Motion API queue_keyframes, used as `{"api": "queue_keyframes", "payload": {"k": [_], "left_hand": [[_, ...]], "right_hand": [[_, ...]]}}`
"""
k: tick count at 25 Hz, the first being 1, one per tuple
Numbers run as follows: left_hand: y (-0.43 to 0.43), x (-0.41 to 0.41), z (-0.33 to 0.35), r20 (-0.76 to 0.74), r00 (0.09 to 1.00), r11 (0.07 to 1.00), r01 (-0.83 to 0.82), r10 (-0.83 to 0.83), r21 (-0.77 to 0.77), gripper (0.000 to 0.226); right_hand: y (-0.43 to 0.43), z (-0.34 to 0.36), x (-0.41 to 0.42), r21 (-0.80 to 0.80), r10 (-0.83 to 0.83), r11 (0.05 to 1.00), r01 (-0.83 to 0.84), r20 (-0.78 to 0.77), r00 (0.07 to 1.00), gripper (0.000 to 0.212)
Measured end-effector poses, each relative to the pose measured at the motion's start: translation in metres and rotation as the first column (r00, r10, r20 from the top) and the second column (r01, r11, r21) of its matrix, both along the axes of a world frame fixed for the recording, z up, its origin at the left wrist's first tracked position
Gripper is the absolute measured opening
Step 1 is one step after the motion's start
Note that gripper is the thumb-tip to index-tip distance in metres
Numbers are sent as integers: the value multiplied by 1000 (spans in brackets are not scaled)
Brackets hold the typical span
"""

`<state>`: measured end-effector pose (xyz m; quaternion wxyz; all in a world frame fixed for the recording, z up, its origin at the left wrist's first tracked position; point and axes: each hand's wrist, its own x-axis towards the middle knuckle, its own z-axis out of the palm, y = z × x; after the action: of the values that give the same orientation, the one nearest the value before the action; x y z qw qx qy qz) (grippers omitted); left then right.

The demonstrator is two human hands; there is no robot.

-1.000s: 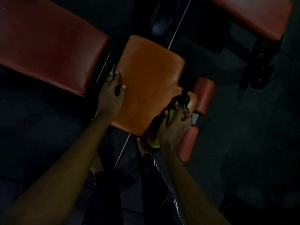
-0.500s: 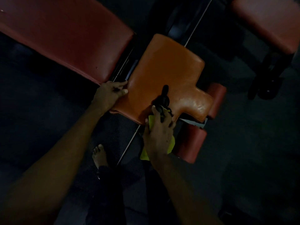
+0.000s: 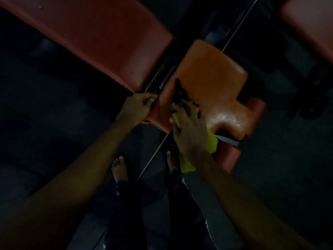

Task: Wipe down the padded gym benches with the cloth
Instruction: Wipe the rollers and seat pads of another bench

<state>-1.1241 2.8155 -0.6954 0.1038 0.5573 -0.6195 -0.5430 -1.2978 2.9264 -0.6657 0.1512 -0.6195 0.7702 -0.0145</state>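
Observation:
An orange padded seat (image 3: 212, 76) lies in the middle of the view, beside a long dark red bench pad (image 3: 100, 38). My right hand (image 3: 189, 127) lies on the seat's near part, pressing a yellow-green cloth (image 3: 211, 141) that hangs off the edge below my palm. My left hand (image 3: 138, 107) grips the seat's near left corner, fingers curled over the edge. The scene is dim and the hand's shadow darkens the seat in front of my fingers.
Red roller pads (image 3: 228, 157) sit under the seat's right notch. Another red bench pad (image 3: 310, 22) is at the top right on a dark frame (image 3: 304, 98). My bare feet (image 3: 119, 168) stand on the dark floor, crossed by a thin metal strip (image 3: 153, 157).
My right hand has slid the cloth leftward along the seat's near edge, from its right notch toward my left hand. My left hand shifted from the seat's top to gripping its corner.

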Motion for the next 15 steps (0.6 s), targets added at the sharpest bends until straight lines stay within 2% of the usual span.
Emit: {"api": "queue_keyframes", "payload": {"k": [2,3,5,9,12,15], "left_hand": [[0,8,6,96,995,957,14,15,-289,36],[-3,17,6,177,984,910,61,14,-411,39],[-10,35,1,301,953,862,125,33,-491,44],[-18,62,-8,397,918,791,247,-5,-561,50],[-28,79,-11,389,918,819,162,80,-551,53],[-48,95,-10,383,915,818,121,128,-563,51]], "right_hand": [[26,2,0,-23,253,967,-254,-41,967,46],[33,1,1,-30,305,951,-308,-73,950,47],[19,-3,6,-43,303,951,-307,-82,950,51],[-21,-9,34,24,395,918,-395,-97,913,53],[-27,3,30,-1,281,960,-281,56,958,41],[-62,15,23,-80,-28,996,49,241,970,38]]}}
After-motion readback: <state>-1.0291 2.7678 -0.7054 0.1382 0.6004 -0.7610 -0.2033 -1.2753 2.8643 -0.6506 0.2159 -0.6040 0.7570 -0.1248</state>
